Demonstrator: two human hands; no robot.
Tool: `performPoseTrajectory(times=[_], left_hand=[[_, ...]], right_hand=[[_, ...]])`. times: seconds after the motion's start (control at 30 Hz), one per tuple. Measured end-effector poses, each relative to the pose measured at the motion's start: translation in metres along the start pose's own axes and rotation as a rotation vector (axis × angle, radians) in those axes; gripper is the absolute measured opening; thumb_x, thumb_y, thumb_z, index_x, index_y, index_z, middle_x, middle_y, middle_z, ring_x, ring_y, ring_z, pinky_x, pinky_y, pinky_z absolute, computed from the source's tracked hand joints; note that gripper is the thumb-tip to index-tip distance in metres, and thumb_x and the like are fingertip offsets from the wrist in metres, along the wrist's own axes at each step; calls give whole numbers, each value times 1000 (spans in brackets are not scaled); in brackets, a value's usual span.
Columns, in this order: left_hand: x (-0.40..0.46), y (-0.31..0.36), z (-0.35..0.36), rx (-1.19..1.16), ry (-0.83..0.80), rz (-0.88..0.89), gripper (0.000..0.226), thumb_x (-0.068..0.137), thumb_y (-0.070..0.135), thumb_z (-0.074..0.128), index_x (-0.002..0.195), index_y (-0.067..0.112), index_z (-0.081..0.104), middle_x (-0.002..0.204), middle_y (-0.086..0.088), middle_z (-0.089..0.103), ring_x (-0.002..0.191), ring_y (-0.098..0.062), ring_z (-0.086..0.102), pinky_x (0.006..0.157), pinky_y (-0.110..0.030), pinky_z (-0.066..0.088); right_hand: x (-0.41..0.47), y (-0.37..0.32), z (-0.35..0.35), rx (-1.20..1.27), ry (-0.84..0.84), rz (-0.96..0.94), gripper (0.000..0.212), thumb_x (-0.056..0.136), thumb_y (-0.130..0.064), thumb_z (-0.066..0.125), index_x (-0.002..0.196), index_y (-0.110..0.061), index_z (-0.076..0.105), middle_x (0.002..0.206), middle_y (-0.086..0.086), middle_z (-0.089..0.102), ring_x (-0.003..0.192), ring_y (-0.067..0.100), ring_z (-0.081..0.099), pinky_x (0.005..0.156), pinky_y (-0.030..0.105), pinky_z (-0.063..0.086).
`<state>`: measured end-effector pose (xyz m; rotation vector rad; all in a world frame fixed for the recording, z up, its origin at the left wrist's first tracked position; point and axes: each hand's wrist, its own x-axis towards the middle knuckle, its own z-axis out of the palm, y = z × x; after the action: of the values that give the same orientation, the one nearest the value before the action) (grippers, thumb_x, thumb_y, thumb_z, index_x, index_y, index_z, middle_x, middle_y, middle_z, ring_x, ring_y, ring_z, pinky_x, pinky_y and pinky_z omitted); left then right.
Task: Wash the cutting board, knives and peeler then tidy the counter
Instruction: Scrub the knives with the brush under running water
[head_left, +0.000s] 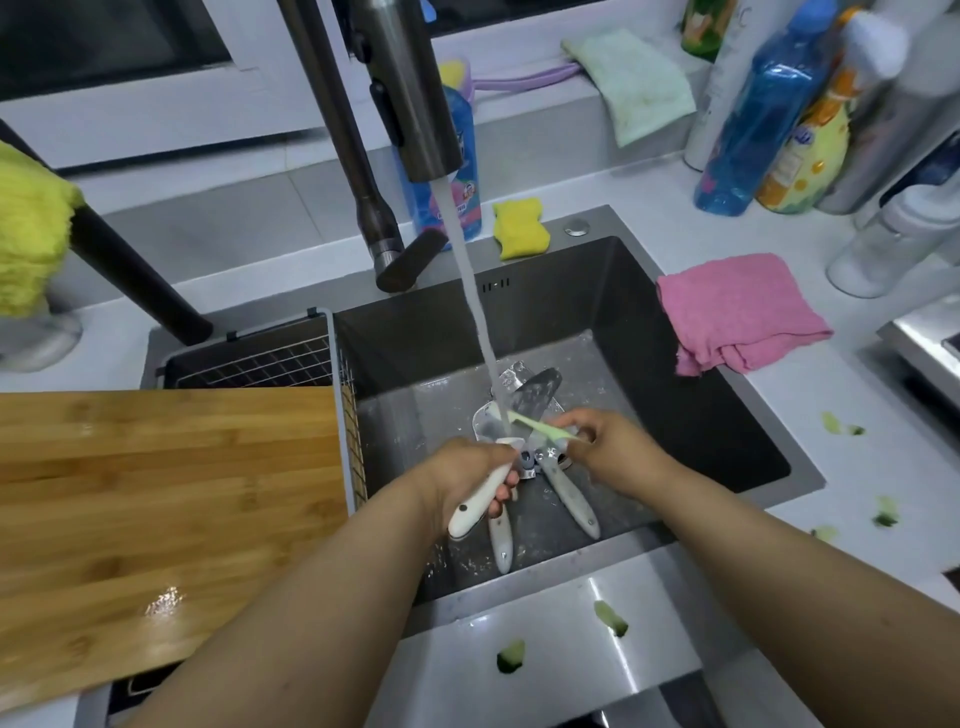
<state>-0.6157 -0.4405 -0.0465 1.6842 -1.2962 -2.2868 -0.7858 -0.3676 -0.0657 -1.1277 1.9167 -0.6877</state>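
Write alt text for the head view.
Over a dark sink, the left hand holds a white-handled knife under the running tap while the right hand pinches a green strip. A wet cutting board lies left.

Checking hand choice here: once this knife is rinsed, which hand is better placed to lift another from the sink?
Right, probably. The right hand only pinches a green strip; the left hand grips the white-handled knife.

White counter (649, 228) carries a pink cloth (737, 312), yellow sponge (519, 228), bottles (753, 119) and green peelings (883, 514)
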Motion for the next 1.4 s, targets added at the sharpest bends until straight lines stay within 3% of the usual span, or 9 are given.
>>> performPoseTrajectory(times=[0.13,0.3,0.47,0.63,0.8,0.97,1.1,1.23,1.4], left_hand=[[5,-4,-1,65,-45,20,14,87,13,68,82,4,59,63,-5,54,40,-10,47,35,-18,37],[3,-6,-3,83,7,37,13,81,4,73,81,2,60,53,-5,55,38,-11,46,34,-18,38],[-2,-4,-8,132,24,60,17,80,6,74,89,3,60,51,-2,59,40,-11,49,37,-19,40],[-4,-3,-10,135,40,78,19,80,7,74,91,1,60,55,-3,58,39,-10,49,37,-19,40],[-5,-3,-7,148,47,85,20,82,5,72,96,-3,59,53,-4,58,39,-11,49,36,-20,42],[-2,-8,-9,195,68,82,22,80,6,75,94,0,58,58,-5,60,41,-10,50,38,-21,43],[-6,-9,-8,271,80,77,30,79,4,75,102,-3,57,60,-6,62,41,-11,51,39,-22,44],[-4,-12,-11,290,107,83,38,81,-1,71,112,-10,52,64,-10,60,39,-12,51,37,-21,43],[-4,-13,-9,251,97,94,41,83,-2,69,117,-5,46,65,-11,61,37,-12,50,35,-20,41]], right_hand=[[7,5,-14,-154,79,53,23,90,-19,60,109,-30,65,78,-7,57,55,7,47,55,22,35],[-6,-1,-4,-22,-57,7,22,88,-13,63,87,-35,64,52,-14,54,41,-1,45,49,21,34],[5,6,-21,-188,128,76,24,89,-19,61,112,-25,65,88,2,67,75,21,62,67,29,45],[-6,-13,-9,26,-105,51,22,89,-9,61,103,-24,66,65,-2,56,50,14,46,54,26,38],[6,-7,-19,-270,120,120,24,91,-18,57,113,-26,62,81,4,65,63,21,57,56,27,40],[-3,-17,-9,-51,-111,100,20,89,-11,60,100,-27,64,69,1,60,45,9,48,50,22,41],[3,-6,-13,-323,83,117,20,90,-19,56,108,-25,62,83,3,62,66,21,54,59,27,39],[-4,-13,-10,-56,-107,125,17,89,-12,60,97,-26,62,70,2,58,48,14,47,41,16,36],[6,-4,-16,-203,55,129,13,89,-19,61,100,-27,62,64,-5,53,49,12,46,47,22,35]])
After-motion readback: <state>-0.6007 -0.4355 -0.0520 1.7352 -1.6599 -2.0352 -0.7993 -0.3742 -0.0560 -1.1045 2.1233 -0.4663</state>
